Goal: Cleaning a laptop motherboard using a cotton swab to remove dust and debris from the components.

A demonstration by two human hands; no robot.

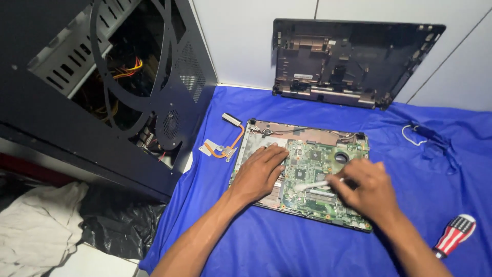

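- The left hand (pixel 260 172) lies flat on the left part of the green circuit board (pixel 312 174), fingers spread and pressing down, gripping nothing
- The right hand (pixel 365 189) has its fingers pinched together on a small white brush (pixel 311 185), whose pale tip rests on the board just below a square chip near the middle
- The board sits in an opened laptop base (pixel 256 134) that lies on the blue cloth (pixel 287 246) in the middle of the table, right in front of the person
- A copper cooling pipe (pixel 225 143) with a flat metal plate lies on the cloth just left of the laptop base, apart from it
- A dark plastic laptop shell (pixel 348 61) leans upright against the white wall behind
- An open black computer case (pixel 102 87) stands at the left, with yellow and red wires showing inside
- A screwdriver (pixel 455 235) with a red, white and blue striped handle lies on the cloth at the far right, well apart from both hands
- A thin white cable (pixel 410 134) curls near a fold in the cloth at the upper right
- A crumpled white rag (pixel 36 225) lies low at the left, beside black plastic
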